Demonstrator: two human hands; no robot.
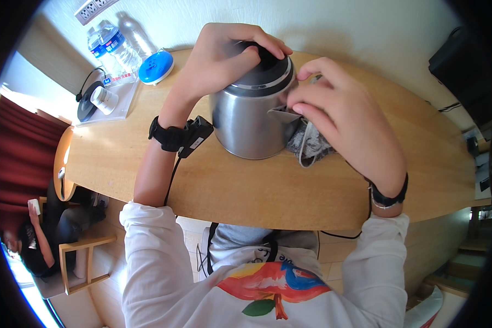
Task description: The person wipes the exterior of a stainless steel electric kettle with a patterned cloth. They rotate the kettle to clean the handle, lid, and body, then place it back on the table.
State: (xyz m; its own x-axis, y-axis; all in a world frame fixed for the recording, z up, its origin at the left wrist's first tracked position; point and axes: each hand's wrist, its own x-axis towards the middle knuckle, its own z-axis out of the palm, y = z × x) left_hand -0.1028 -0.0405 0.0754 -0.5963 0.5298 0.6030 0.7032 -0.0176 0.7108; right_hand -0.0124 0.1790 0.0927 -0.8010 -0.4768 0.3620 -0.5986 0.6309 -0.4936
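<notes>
A stainless steel electric kettle point(250, 123) with a black lid point(272, 74) stands upright on the wooden table point(246, 192). Over its top, my left hand point(225, 57) curls its fingers and thumb about the lid's black upper part. My right hand point(336, 98) is at the kettle's right side, by the spout point(286, 115), with bent fingers close to the rim; whether they touch the metal or hold something is hard to tell. Beneath that hand lies a grey fuzzy cloth item point(309, 143) with a light loop, against or beside the kettle.
At the back left stand plastic water bottles point(121, 47), a blue round object point(156, 67), a white cup point(104, 100) and a black round base point(88, 102) on a clear tray point(125, 110). A black screen point(467, 74) is at the right. A seated person point(37, 242) is at the lower left.
</notes>
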